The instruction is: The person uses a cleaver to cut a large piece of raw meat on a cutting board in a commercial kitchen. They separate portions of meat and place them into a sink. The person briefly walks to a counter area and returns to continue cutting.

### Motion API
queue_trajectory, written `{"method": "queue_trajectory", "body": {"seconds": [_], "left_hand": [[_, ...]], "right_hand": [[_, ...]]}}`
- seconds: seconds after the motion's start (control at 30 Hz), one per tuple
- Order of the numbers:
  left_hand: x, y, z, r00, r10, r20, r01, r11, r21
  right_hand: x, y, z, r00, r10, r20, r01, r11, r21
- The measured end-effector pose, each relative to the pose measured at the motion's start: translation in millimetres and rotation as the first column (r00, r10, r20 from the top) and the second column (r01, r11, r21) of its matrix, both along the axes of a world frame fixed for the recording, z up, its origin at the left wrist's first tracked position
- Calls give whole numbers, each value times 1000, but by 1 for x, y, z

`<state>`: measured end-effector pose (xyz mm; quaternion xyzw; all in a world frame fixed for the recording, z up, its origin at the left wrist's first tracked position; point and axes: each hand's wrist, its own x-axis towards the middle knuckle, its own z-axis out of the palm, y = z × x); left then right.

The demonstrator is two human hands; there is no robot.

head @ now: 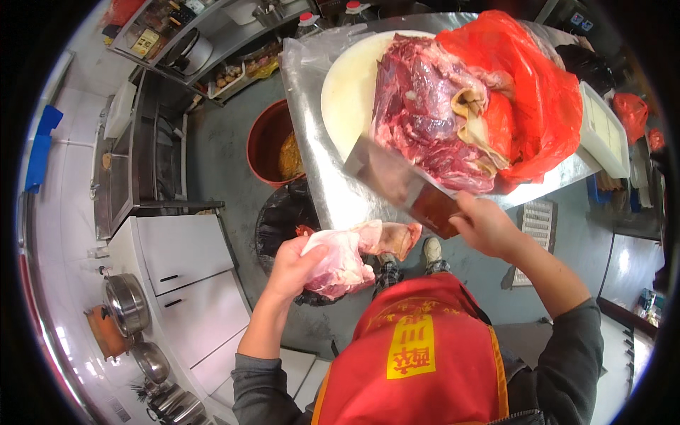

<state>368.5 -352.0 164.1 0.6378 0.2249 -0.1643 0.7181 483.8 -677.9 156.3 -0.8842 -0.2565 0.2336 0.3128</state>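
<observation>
My left hand (pixel 297 265) grips a piece of raw meat (pixel 342 265) with pale fat and a flap of skin, held in the air by the metal table's near edge. In my right hand (pixel 486 226) is a broad cleaver (pixel 404 186), its wide blade slanting up and left over the table. The fingers close around the handle end, so the handle is mostly hidden. Beyond the blade, a large slab of dark red raw meat (pixel 425 111) lies partly on a round white cutting board (pixel 348 101) and partly on a red plastic bag (pixel 536 117).
The metal table (pixel 340 196) has a bare corner left of the cleaver. Below its left side stand a reddish-brown bucket (pixel 265 143) and a bin lined with black plastic (pixel 279 223). A white plastic container (pixel 605 127) sits at the right. White cabinets (pixel 186 249) line the left.
</observation>
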Motion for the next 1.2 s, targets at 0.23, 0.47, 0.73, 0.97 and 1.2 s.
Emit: {"method": "queue_trajectory", "body": {"seconds": [0.23,0.47,0.73,0.97,1.2], "left_hand": [[9,2,71,996,77,50,-73,995,-68],[58,-47,192,810,227,541,-161,973,-167],[146,-44,298,629,356,691,137,824,-550],[206,-94,354,496,333,802,-257,938,-231],[317,-141,259,627,-189,756,164,980,109]], "right_hand": [[-15,-10,28,752,-569,-332,657,690,303],[-32,-51,32,637,-640,-429,761,432,485],[-22,-98,50,579,-674,-459,774,276,570],[-10,-140,54,584,-695,-419,742,248,623],[-11,-165,39,525,-709,-472,782,182,597]]}}
